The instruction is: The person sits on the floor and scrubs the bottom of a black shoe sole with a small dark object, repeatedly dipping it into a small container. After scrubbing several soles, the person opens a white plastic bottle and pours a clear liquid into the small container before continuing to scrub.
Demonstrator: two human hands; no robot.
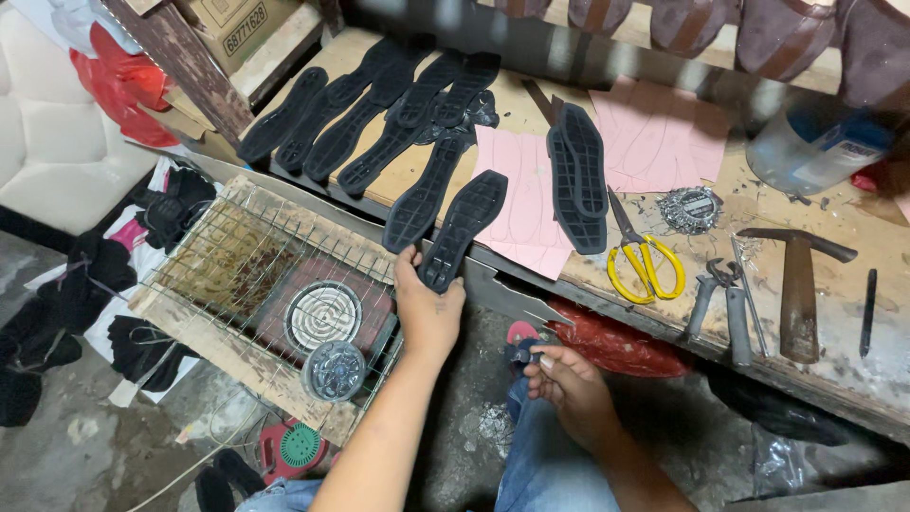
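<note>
- The left hand (428, 308) is gripping the heel end of a black rubber sole (464, 228), which is lying at the tabletop (531, 123) edge, lined up beside other soles (379, 109).
- The right hand (569, 384) is resting curled on the knee, fingers pinching a small dark object (524, 353).
- Yellow scissors (645, 261) and a hammer (798, 284) are lying within reach.

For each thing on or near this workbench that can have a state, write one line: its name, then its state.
Left hand: gripping the heel end of a black sole.
Right hand: curled on the lap, holding something small, unclear.
Yellow-handled scissors: closed, flat.
Hammer: lying flat.
Pliers: closed.
Wire rack: resting over the coil heater.
</note>
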